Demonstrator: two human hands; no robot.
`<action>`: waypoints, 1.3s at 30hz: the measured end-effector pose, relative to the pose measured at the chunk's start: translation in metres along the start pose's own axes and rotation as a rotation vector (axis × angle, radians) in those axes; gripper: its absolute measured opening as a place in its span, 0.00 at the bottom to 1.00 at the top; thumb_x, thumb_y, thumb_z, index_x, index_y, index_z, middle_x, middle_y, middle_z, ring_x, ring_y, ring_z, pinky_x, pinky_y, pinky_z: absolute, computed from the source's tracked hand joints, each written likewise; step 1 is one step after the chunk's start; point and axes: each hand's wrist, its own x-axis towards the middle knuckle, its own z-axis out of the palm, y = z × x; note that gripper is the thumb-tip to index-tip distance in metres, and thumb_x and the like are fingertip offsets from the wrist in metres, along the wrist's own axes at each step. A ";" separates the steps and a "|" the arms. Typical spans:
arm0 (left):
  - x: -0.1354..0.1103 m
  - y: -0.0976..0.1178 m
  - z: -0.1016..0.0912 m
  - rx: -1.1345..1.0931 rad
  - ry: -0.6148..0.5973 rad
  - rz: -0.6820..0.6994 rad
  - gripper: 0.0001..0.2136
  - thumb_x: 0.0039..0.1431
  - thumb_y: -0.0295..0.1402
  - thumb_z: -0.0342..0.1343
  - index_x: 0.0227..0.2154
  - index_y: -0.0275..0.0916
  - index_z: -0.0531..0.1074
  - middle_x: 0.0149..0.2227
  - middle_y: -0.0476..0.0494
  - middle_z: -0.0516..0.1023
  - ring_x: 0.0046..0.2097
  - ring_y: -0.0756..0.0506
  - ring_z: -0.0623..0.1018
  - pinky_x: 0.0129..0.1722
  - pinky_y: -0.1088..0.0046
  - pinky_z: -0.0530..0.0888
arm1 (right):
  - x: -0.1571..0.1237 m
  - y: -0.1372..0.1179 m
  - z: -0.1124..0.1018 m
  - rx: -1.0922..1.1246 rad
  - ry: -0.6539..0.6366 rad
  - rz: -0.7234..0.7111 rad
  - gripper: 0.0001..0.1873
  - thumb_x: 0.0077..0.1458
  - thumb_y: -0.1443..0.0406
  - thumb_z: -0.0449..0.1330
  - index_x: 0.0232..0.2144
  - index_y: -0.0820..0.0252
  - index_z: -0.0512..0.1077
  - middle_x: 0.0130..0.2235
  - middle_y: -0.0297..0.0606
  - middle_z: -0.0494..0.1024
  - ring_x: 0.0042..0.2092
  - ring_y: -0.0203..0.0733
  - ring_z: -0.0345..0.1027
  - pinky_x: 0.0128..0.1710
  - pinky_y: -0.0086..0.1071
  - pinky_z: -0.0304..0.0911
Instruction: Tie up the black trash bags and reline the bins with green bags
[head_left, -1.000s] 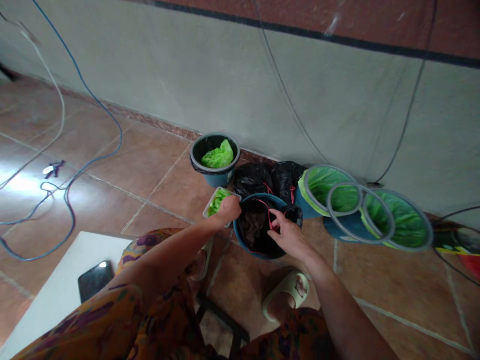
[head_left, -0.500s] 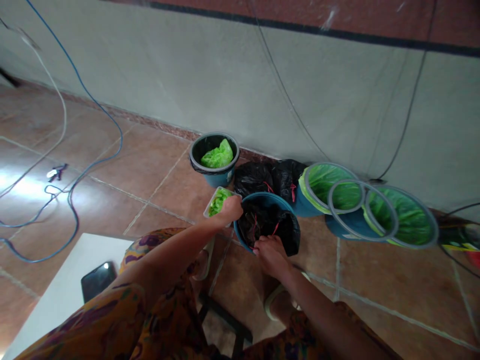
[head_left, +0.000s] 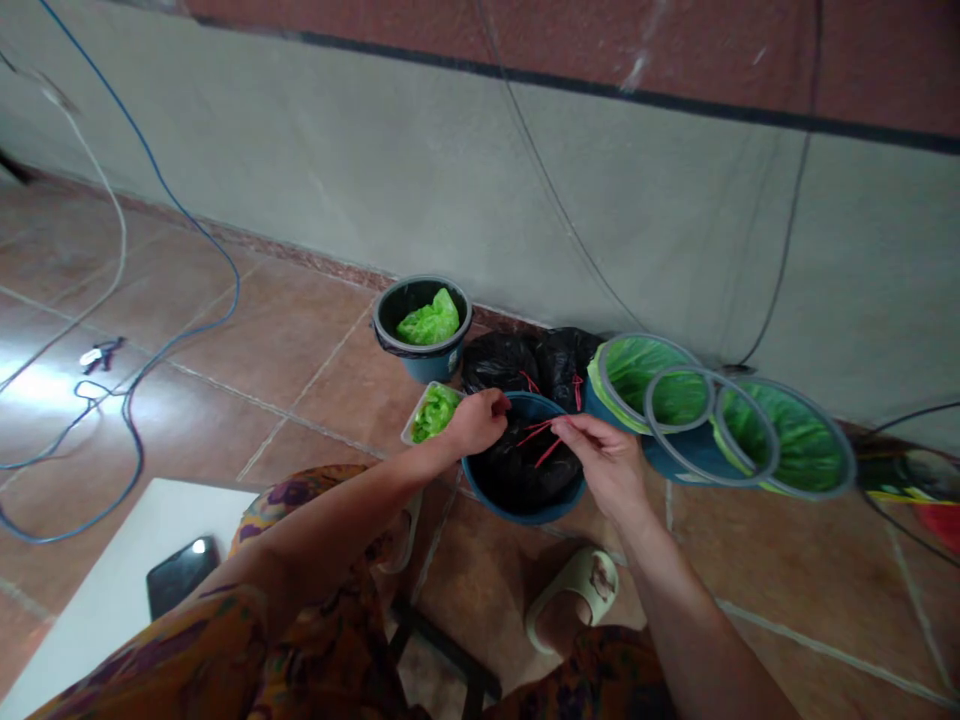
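Note:
Between my knees stands a blue bucket (head_left: pixel 525 515) with a black garbage bag (head_left: pixel 517 478) sunk inside it. My right hand (head_left: pixel 604 455) pinches the bag's red drawstring (head_left: pixel 546 452) above the bucket's right side; the string is drawn up from the bag in loops. My left hand (head_left: pixel 480 420) is over the left rim with its fingers curled, and what they hold, if anything, is hidden. Close by on its left sits a clear plastic tub (head_left: pixel 409 432) of bright green pieces or plastic (head_left: pixel 435 412).
Behind are two full black bags (head_left: pixel 501 362) and a bucket (head_left: pixel 431 362) holding green plastic. To the right stand buckets (head_left: pixel 787 435) lined with green bags, loose grey rings (head_left: pixel 660 420) across them. A phone (head_left: pixel 182 577) lies on a white surface (head_left: pixel 97 610); cables (head_left: pixel 236 285) cross the tiles.
My right hand has risen from inside the bucket to the right, pulling the red drawstring up. The black bag's edge has dropped inside the rim. My left hand has shifted slightly right.

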 end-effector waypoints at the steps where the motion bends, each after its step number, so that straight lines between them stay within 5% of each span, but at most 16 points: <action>1: -0.004 0.005 0.000 -0.061 -0.062 0.099 0.15 0.52 0.24 0.53 0.43 0.37 0.76 0.40 0.44 0.81 0.40 0.48 0.79 0.42 0.75 0.74 | 0.001 -0.002 0.001 0.042 0.043 -0.015 0.12 0.50 0.55 0.68 0.32 0.57 0.80 0.34 0.36 0.82 0.36 0.41 0.74 0.40 0.34 0.68; 4: -0.018 0.016 0.011 -0.187 -0.190 0.308 0.17 0.53 0.29 0.58 0.47 0.36 0.75 0.45 0.42 0.80 0.44 0.46 0.78 0.47 0.71 0.73 | 0.005 -0.007 0.003 0.128 0.104 -0.071 0.11 0.49 0.55 0.68 0.32 0.56 0.79 0.36 0.37 0.82 0.38 0.42 0.75 0.43 0.37 0.70; 7: -0.028 0.019 0.029 -0.186 -0.180 0.341 0.18 0.54 0.34 0.60 0.49 0.36 0.75 0.48 0.39 0.79 0.50 0.42 0.76 0.54 0.67 0.70 | 0.007 -0.010 0.008 0.117 0.059 -0.077 0.11 0.51 0.55 0.67 0.32 0.55 0.79 0.38 0.37 0.82 0.40 0.42 0.76 0.44 0.38 0.70; 12: -0.026 0.019 0.049 -0.182 -0.150 0.229 0.09 0.61 0.33 0.54 0.38 0.40 0.79 0.40 0.43 0.82 0.46 0.43 0.77 0.54 0.68 0.68 | 0.006 -0.012 0.019 0.081 -0.013 -0.055 0.14 0.53 0.54 0.65 0.36 0.56 0.79 0.41 0.39 0.81 0.41 0.43 0.75 0.43 0.38 0.70; 15: -0.020 0.013 0.047 -0.363 -0.138 0.135 0.11 0.63 0.32 0.50 0.32 0.39 0.78 0.35 0.46 0.81 0.40 0.46 0.77 0.47 0.71 0.70 | 0.011 -0.012 0.014 0.068 0.009 -0.038 0.17 0.52 0.53 0.65 0.40 0.56 0.78 0.40 0.40 0.81 0.40 0.42 0.75 0.43 0.37 0.69; 18: -0.013 0.002 0.039 -0.636 -0.043 -0.023 0.12 0.63 0.32 0.49 0.30 0.37 0.77 0.34 0.46 0.80 0.39 0.48 0.77 0.45 0.73 0.71 | 0.022 -0.006 -0.013 -0.129 0.113 -0.043 0.22 0.50 0.52 0.65 0.43 0.58 0.77 0.35 0.39 0.80 0.36 0.41 0.72 0.38 0.36 0.68; 21: -0.007 -0.008 0.028 -0.915 0.068 -0.216 0.11 0.62 0.33 0.51 0.29 0.35 0.75 0.34 0.44 0.80 0.39 0.49 0.77 0.44 0.72 0.72 | 0.028 0.008 -0.049 -0.601 0.133 0.042 0.24 0.48 0.51 0.65 0.44 0.59 0.77 0.32 0.38 0.78 0.32 0.42 0.70 0.35 0.36 0.65; 26: -0.002 -0.013 0.016 -1.163 0.100 -0.419 0.08 0.63 0.31 0.51 0.29 0.36 0.71 0.33 0.44 0.78 0.37 0.51 0.77 0.41 0.75 0.72 | 0.018 0.027 -0.071 -1.006 -0.256 0.223 0.20 0.41 0.57 0.69 0.38 0.56 0.79 0.29 0.37 0.78 0.31 0.42 0.70 0.30 0.32 0.60; 28: -0.001 -0.011 0.015 -1.195 0.096 -0.411 0.09 0.63 0.32 0.51 0.29 0.36 0.71 0.33 0.44 0.78 0.37 0.51 0.77 0.42 0.74 0.73 | 0.013 0.021 -0.064 -0.946 -0.405 0.270 0.10 0.45 0.57 0.66 0.26 0.57 0.78 0.23 0.35 0.75 0.26 0.38 0.66 0.27 0.30 0.56; 31: 0.001 -0.006 0.015 -1.252 0.076 -0.337 0.09 0.62 0.34 0.53 0.29 0.35 0.71 0.32 0.44 0.78 0.37 0.50 0.77 0.44 0.71 0.73 | 0.012 0.001 -0.050 -0.607 -0.526 0.250 0.19 0.55 0.52 0.57 0.23 0.58 0.76 0.20 0.32 0.70 0.24 0.35 0.61 0.24 0.29 0.54; 35: 0.003 -0.003 0.019 -1.198 0.038 -0.241 0.10 0.59 0.36 0.56 0.29 0.34 0.72 0.31 0.44 0.76 0.32 0.51 0.75 0.39 0.73 0.73 | 0.019 -0.009 -0.043 -0.309 -0.261 0.191 0.23 0.55 0.48 0.56 0.38 0.60 0.77 0.26 0.35 0.74 0.28 0.37 0.65 0.28 0.30 0.58; 37: 0.004 -0.004 0.022 -1.090 0.051 -0.230 0.10 0.59 0.36 0.56 0.28 0.33 0.73 0.29 0.45 0.75 0.30 0.53 0.73 0.34 0.75 0.71 | 0.022 -0.002 -0.044 -0.469 -0.139 0.198 0.20 0.53 0.50 0.59 0.38 0.59 0.77 0.27 0.36 0.76 0.29 0.40 0.68 0.30 0.32 0.60; 39: 0.004 -0.006 0.025 -0.997 0.056 -0.247 0.10 0.60 0.34 0.55 0.28 0.33 0.73 0.26 0.47 0.74 0.28 0.53 0.71 0.31 0.77 0.69 | 0.023 0.007 -0.047 -0.695 -0.154 0.241 0.17 0.50 0.53 0.62 0.38 0.57 0.78 0.29 0.37 0.79 0.31 0.43 0.71 0.32 0.34 0.61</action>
